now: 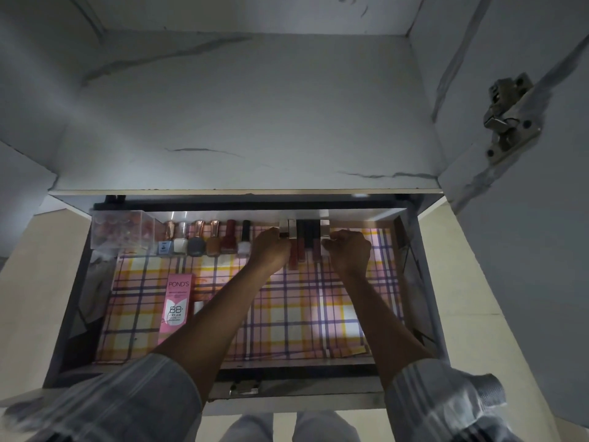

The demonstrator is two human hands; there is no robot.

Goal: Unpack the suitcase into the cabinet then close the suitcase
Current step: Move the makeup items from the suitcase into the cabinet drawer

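Observation:
An open cabinet drawer (73,301) lined with plaid paper (302,307) lies below me. Along its back wall stands a row of nail polish bottles (213,242), then several lip gloss tubes (301,247). My left hand (269,250) reaches to the left end of the tubes, fingers curled round a silver-capped one. My right hand (349,248) pinches a silver-capped tube (324,232) at the row's right end. The suitcase is out of view.
A clear plastic box (122,229) with small items sits in the drawer's back left corner. A pink Pond's BB cream carton (177,306) lies on the liner at left. A white marbled cabinet shelf (248,122) hangs over the drawer; a door hinge (506,119) is at right.

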